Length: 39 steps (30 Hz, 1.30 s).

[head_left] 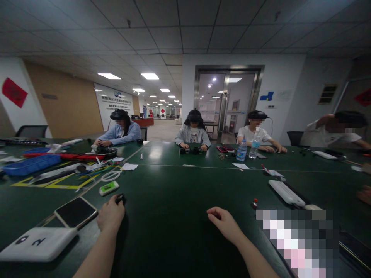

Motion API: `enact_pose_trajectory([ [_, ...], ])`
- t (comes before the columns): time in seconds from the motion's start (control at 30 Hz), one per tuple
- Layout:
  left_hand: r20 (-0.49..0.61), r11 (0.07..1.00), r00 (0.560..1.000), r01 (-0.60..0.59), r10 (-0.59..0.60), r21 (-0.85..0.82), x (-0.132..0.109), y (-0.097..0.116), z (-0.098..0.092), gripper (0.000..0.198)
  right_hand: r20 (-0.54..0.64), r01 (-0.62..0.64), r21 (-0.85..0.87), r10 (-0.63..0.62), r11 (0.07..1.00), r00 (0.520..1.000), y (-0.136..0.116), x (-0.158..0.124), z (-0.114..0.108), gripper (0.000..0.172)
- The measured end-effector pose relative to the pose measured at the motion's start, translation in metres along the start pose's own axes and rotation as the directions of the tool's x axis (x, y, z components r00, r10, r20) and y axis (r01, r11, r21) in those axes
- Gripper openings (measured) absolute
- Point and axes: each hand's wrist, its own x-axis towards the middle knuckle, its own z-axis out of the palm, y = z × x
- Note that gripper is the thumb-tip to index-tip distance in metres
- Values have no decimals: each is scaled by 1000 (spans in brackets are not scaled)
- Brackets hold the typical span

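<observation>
My left hand (111, 213) is closed around a small black object (120, 199) at the left of the dark green table (168, 208). Only part of that object shows past my fingers, so its kind is unclear. Beside this hand lie a dark-screened phone (76, 212) and a white case marked with a 2 (39, 243). A small green-and-white device (109, 188) is just beyond it. My right hand (222, 219) rests at the right with its fingers loosely curled together, and nothing shows in them. A small black-and-red piece (254, 203) lies farther right.
Blue trays (31, 165), cables (111, 176) and tools crowd the left. On the right are a long white device (286, 193) and a blurred-out area (298, 239). Water bottles (241, 150) stand farther back. Several people with headsets sit across the table.
</observation>
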Motion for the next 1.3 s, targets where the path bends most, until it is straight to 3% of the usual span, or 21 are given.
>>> enact_pose_trajectory([
  [1.3,-7,1000,1000,-8,8,17,7,-5,5,47,-2,5,-1,-5,1000,1000,-6,-4,-1,28],
])
